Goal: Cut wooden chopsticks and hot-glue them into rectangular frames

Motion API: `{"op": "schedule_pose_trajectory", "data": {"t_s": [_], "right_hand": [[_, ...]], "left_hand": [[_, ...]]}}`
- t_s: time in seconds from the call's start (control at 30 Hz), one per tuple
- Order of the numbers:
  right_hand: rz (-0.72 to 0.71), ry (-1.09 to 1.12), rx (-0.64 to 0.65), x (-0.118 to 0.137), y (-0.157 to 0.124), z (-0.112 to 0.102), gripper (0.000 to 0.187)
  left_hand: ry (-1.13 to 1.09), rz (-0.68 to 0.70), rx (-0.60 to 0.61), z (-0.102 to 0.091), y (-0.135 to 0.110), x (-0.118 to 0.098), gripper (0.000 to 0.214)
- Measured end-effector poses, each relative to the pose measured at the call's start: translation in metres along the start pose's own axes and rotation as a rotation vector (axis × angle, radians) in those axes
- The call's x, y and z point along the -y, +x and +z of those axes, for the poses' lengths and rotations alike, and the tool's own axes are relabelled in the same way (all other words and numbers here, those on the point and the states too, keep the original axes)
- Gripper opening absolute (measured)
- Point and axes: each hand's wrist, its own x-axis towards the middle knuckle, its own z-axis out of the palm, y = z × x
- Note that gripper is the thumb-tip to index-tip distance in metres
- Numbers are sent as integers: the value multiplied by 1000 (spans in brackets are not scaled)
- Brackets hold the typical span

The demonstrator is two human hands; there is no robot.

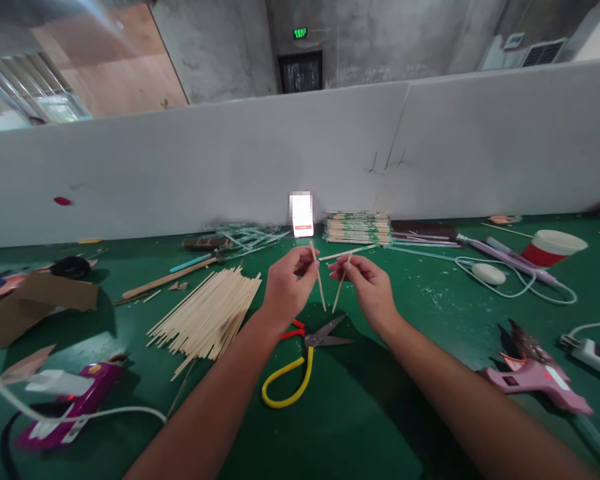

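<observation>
Over the green table, my left hand (292,277) pinches a thin wooden stick (321,288) between thumb and fingers, its lower end slanting right. My right hand (366,283) grips another thin wooden stick (341,292), whose lower end slants left. The two lower ends are close to each other, with a small gap. Behind the fingers a further pale stick (347,252) runs sideways; I cannot tell whether it lies on the table or is held. Below my hands, scissors (310,341) with yellow and red handles lie spread apart, and a pile of wooden sticks (210,310) lies left of my left forearm.
A lit phone (303,215) leans on the white partition (205,160), beside wrapped chopstick packs (357,228). A purple glue gun (75,407) lies left, with a pink glue gun (540,377) and power strip (593,357) right. A paper cup (553,250) stands far right; cardboard (45,300) lies left.
</observation>
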Motion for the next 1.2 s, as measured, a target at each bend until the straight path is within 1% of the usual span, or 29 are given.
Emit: {"op": "schedule_pose_trajectory", "data": {"t_s": [0.07,0.17,0.33,0.4,0.57,0.63,0.7,0.8,0.87,0.9,0.97,1.07,1.2], "right_hand": [[40,-55,35,-6,1,-2,23],[69,-189,117,-12,0,-4,27],[-10,-383,277,-14,-8,1,29],[-34,-410,305,-13,-11,4,29],[-58,-405,332,-13,-12,4,32],[-35,-372,332,-15,-11,5,32],[23,-272,328,-17,-10,7,33],[188,41,316,-20,-7,11,32],[289,240,309,-21,-6,14,31],[321,296,310,-20,-6,15,30],[359,321,331,-18,-6,15,31],[380,295,361,-14,-8,15,35],[395,237,336,-7,-11,14,35]], "left_hand": [[-26,-34,21,1,-2,4,17],[-12,-38,42,1,-4,4,17],[10,-35,56,3,-6,0,17],[-21,-61,65,4,-6,1,17],[-136,-110,79,5,-7,3,17],[-146,-128,74,5,-8,3,15],[-102,-132,50,4,-7,2,14],[-47,-111,-28,3,-6,-1,13],[-69,-114,-78,1,-4,-4,13],[-85,-121,-94,0,-3,-6,14],[-97,-134,-117,-2,-2,-10,13],[-93,-147,-149,-4,0,-15,13],[-174,-187,-139,-2,0,-18,15]]}}
